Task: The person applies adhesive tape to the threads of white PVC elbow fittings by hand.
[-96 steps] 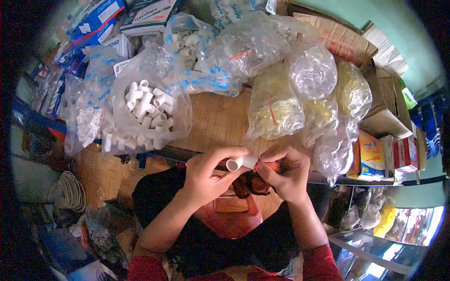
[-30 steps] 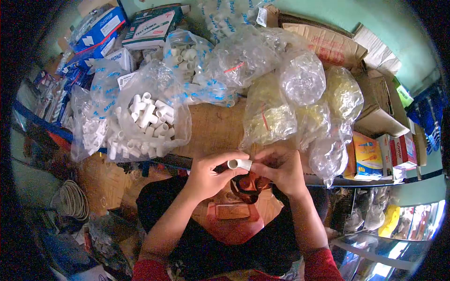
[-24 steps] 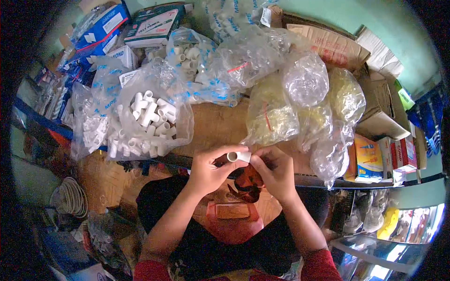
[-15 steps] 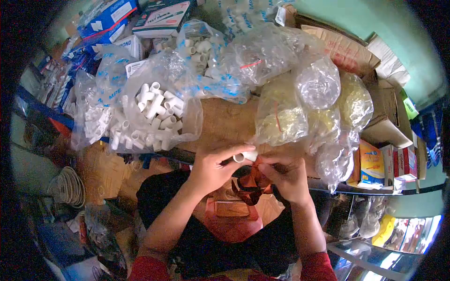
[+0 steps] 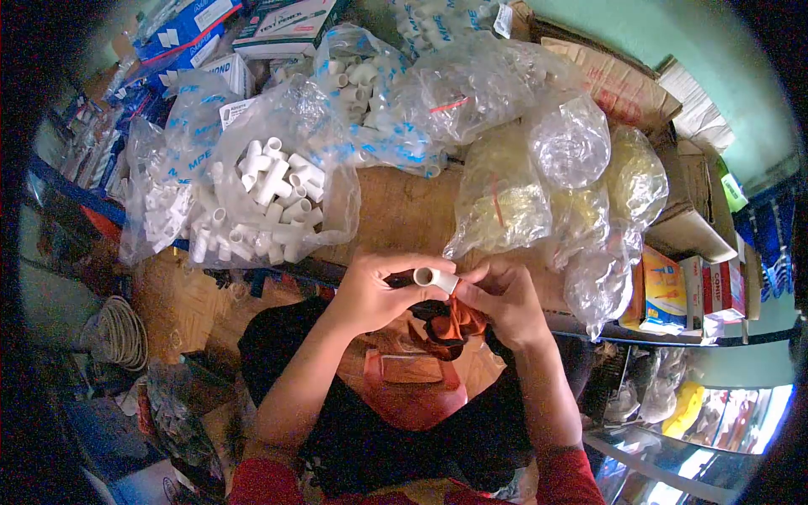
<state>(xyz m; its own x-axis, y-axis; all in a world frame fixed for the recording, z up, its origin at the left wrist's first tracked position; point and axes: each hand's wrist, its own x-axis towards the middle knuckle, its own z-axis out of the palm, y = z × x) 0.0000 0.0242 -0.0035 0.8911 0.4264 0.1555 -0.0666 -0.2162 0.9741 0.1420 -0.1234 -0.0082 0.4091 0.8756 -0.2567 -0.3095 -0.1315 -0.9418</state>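
Observation:
My left hand (image 5: 373, 295) is closed around a short white plastic pipe fitting (image 5: 436, 280), its round open end facing left. At the fitting's right end, the thumb and fingers of my right hand (image 5: 508, 305) pinch an orange and black cloth (image 5: 459, 324). The cloth hangs in folds below the fitting, and part of it is hidden by my fingers. Beyond my left hand, on the table, a clear plastic bag (image 5: 341, 206) lies open with many similar white fittings (image 5: 273, 181) inside.
Clear and yellowish plastic bags (image 5: 505, 202) lie on the wooden table (image 5: 400, 210) to the right. Another bag of fittings (image 5: 358, 88) sits farther back. Small boxes (image 5: 665, 290) stand at the right edge. Below my hands is a red stool (image 5: 412, 400); coiled cable (image 5: 124, 332) lies left.
The fitting has shifted slightly left and its open end shows more toward me. My right hand has moved a little left and down with the cloth, its fingers now at the fitting's right end.

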